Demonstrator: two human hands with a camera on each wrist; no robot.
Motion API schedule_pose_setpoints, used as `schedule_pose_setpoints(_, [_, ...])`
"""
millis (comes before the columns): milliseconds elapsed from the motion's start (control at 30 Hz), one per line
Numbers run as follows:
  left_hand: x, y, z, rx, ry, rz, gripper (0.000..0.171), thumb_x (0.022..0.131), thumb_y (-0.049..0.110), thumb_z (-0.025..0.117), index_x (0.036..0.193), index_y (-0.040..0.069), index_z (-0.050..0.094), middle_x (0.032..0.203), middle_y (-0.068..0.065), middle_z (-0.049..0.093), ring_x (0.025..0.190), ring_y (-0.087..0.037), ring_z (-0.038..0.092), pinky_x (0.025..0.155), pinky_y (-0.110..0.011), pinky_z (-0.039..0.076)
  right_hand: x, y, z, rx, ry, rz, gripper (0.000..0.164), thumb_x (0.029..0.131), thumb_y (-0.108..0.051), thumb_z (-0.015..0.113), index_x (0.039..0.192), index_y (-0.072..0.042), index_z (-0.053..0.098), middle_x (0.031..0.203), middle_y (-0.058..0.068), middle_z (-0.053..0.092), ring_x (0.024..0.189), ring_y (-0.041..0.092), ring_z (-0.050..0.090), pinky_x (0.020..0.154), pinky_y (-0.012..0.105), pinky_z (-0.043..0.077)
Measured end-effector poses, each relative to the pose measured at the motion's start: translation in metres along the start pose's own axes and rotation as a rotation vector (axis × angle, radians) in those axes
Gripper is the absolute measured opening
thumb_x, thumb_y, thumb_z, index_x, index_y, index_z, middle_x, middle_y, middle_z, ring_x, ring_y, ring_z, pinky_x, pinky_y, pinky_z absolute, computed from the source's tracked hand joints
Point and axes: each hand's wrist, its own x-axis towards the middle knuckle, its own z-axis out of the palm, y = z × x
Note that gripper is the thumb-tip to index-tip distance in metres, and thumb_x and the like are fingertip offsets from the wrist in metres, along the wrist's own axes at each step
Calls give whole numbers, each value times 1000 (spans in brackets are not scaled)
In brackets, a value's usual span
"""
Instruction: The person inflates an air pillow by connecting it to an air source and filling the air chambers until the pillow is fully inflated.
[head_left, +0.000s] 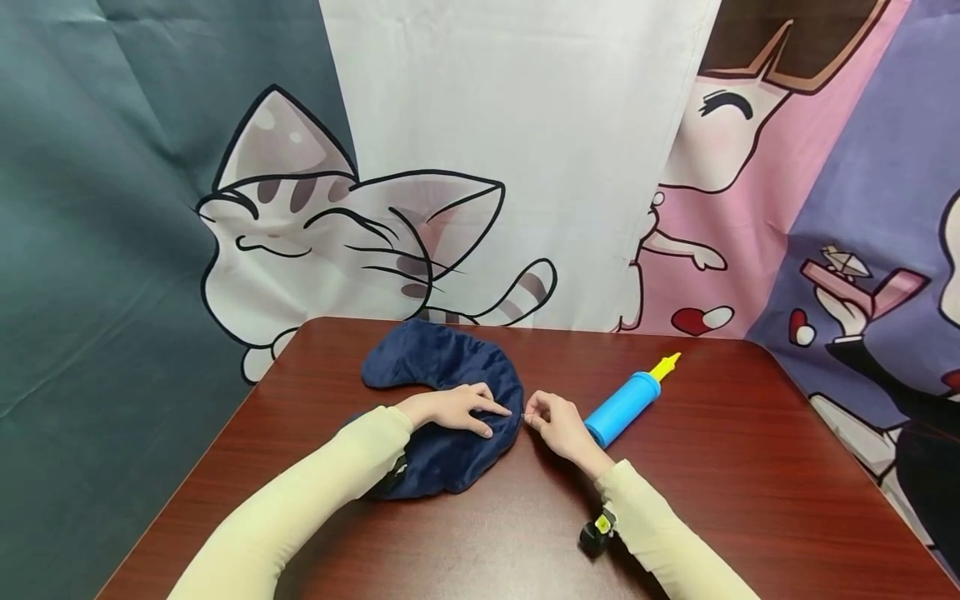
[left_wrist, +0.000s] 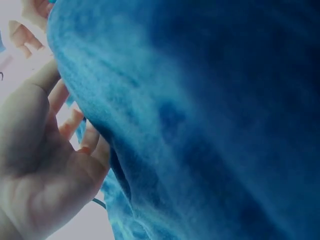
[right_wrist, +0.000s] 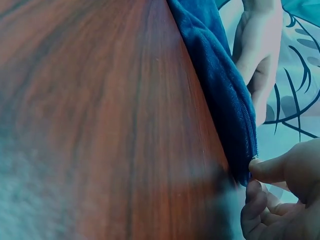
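A navy plush U-shaped neck pillow (head_left: 442,450) lies rather flat on the table, its curved outer edge toward the right. My left hand (head_left: 457,408) rests on top of it, fingers extended toward that edge. In the right wrist view a zipper (right_wrist: 247,122) runs along the pillow's outer seam. There my right hand (right_wrist: 285,185) pinches the small zipper pull (right_wrist: 254,160) between thumb and index finger. The left wrist view shows the pillow's plush fabric (left_wrist: 150,125) up close beside the left palm.
Just right of my right hand lies a blue hand pump (head_left: 622,408) with a yellow nozzle (head_left: 665,367). The dark red wooden table (head_left: 720,483) ends at a printed cartoon cloth (head_left: 510,100) behind. A wrist camera (head_left: 595,537) hangs by the right sleeve.
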Motion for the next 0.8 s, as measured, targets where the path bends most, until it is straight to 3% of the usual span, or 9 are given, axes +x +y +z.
schedule_pose_setpoints(800, [-1,0,-1,-19,-6,-28,48,98,33,61,145,29,52,122,-1,48,106,-15,45,96,-32,40,-26,-10,4,86,-97,-101,11,91,-9,69,83,-14,63,72,-3,59,60,3,49,58,18,41])
